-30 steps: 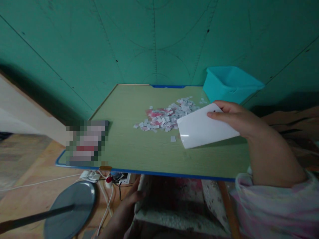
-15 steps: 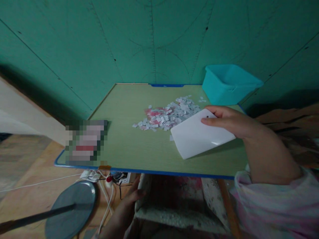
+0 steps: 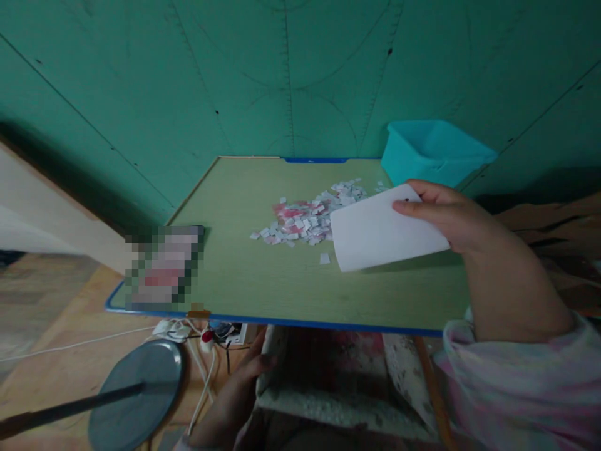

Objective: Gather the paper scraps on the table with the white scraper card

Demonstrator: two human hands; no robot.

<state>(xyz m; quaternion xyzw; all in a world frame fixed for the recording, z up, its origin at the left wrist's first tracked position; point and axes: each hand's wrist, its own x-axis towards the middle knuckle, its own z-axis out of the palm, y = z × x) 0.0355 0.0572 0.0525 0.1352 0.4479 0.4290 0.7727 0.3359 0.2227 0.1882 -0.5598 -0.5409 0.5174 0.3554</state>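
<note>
My right hand (image 3: pixel 446 216) is closed on a white card (image 3: pixel 375 235), held tilted over the right side of the green table (image 3: pixel 282 288). The card's left edge sits just right of a pile of small white and pink paper pieces (image 3: pixel 312 216). One loose piece (image 3: pixel 324 258) lies in front of the pile. My left hand (image 3: pixel 232 398) is below the table's front edge, fingers curled on the edge of a patterned cushion (image 3: pixel 328 388).
A teal plastic bin (image 3: pixel 434 153) stands at the table's back right corner. A blurred-out flat object (image 3: pixel 162 269) lies at the front left. On the floor are a round grey lamp base (image 3: pixel 136 394), a power strip and cables (image 3: pixel 206 335). Green wall behind.
The card dipped toward the table half a second ago, then rose and now covers the pile's right end. My left hand stayed on the cushion.
</note>
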